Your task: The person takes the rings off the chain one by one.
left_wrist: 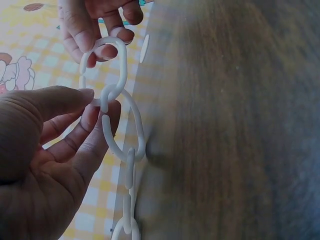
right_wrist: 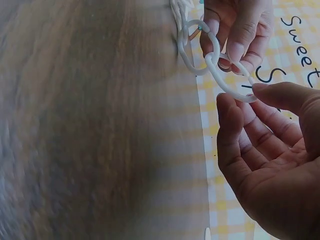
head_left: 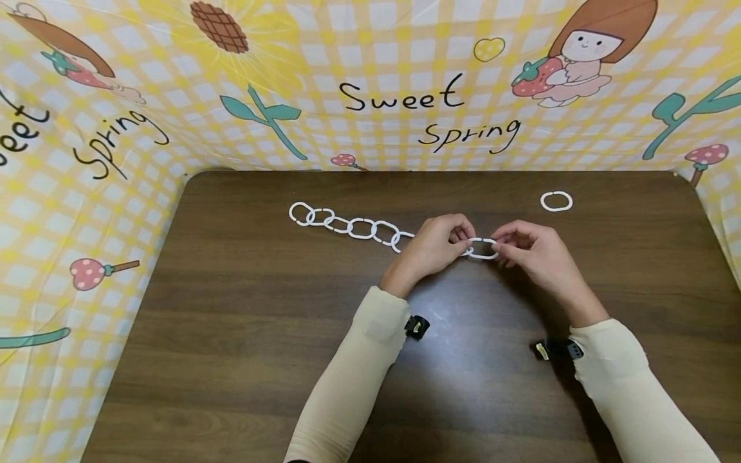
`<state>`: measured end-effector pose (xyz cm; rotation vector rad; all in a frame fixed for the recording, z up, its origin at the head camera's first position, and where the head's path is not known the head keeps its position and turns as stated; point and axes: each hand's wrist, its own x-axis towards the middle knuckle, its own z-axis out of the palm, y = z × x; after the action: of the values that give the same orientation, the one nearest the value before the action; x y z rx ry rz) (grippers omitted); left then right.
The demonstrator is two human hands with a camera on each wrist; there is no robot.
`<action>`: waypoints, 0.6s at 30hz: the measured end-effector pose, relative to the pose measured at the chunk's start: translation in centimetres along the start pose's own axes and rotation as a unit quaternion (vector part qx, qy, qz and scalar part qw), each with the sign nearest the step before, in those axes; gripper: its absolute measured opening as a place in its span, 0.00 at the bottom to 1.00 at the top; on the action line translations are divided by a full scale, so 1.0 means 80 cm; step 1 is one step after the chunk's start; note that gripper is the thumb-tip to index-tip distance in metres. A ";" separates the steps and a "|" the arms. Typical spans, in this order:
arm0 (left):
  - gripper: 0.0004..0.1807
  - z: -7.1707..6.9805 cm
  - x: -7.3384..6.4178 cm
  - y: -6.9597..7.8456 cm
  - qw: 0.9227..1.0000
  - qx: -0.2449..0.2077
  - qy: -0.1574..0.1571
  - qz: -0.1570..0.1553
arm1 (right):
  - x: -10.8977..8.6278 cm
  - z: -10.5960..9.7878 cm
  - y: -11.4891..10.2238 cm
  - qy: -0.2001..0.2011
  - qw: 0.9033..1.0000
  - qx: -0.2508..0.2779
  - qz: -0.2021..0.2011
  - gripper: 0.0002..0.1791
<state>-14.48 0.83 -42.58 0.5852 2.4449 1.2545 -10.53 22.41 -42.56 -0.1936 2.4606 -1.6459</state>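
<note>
A chain of white plastic links (head_left: 361, 228) runs across the dark table from the far left toward both hands. My left hand (head_left: 435, 243) pinches the chain near its right end, where the last two links join. The end link (head_left: 483, 248) spans the space between the hands, hooked through its neighbour (left_wrist: 136, 125). At its far curve my right hand (head_left: 534, 252) pinches it between thumb and fingers. A small gap shows in the side of the end link (right_wrist: 250, 80). Part of the chain is hidden behind the left hand.
A single loose white link (head_left: 556, 201) lies toward the back right of the brown wooden table (head_left: 243, 347). A yellow checked cloth (head_left: 382, 38) with printed figures rises behind the table and along its sides. Each wrist bears a small black camera.
</note>
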 end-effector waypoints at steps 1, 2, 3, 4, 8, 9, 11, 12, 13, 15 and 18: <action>0.02 0.000 0.000 0.000 1.000 -0.001 0.001 0.000 | 0.000 0.000 0.000 0.000 1.000 0.000 0.003 0.08; 0.02 0.000 0.000 0.000 1.000 -0.003 0.001 0.001 | 0.000 0.000 -0.001 0.001 1.000 -0.002 0.006 0.08; 0.02 0.000 0.000 0.000 1.000 -0.003 0.001 0.000 | -0.001 0.000 -0.001 0.001 1.000 -0.003 0.009 0.08; 0.02 0.000 0.000 0.000 1.000 -0.004 0.002 0.000 | -0.001 0.001 -0.001 0.001 1.000 -0.004 0.012 0.08; 0.02 0.000 -0.001 0.001 1.000 -0.006 0.003 -0.003 | -0.002 0.002 -0.001 0.002 1.000 -0.005 0.017 0.08; 0.02 0.000 -0.001 0.001 1.000 -0.006 0.003 -0.003 | -0.003 0.003 -0.001 0.003 1.000 -0.006 0.017 0.08; 0.02 0.000 -0.002 0.001 1.000 -0.008 0.003 -0.004 | -0.003 0.004 0.000 0.005 1.000 -0.007 0.017 0.08; 0.02 0.000 -0.002 0.000 1.000 -0.008 0.003 -0.004 | -0.003 0.004 0.001 0.006 1.000 -0.008 0.016 0.08; 0.02 0.000 -0.002 0.000 1.000 -0.007 0.003 -0.004 | -0.003 0.004 0.002 0.006 1.000 -0.007 0.017 0.08; 0.02 0.000 -0.002 -0.001 1.000 -0.008 0.003 -0.003 | -0.003 0.005 0.004 0.006 1.000 -0.006 0.016 0.08; 0.02 -0.001 -0.003 -0.003 1.000 -0.009 0.005 0.001 | -0.004 0.006 0.004 0.007 1.000 -0.001 0.018 0.09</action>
<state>-14.36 0.52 -42.67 0.5780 2.4387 1.2820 -10.13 22.16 -43.02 -0.1384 2.4624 -1.6352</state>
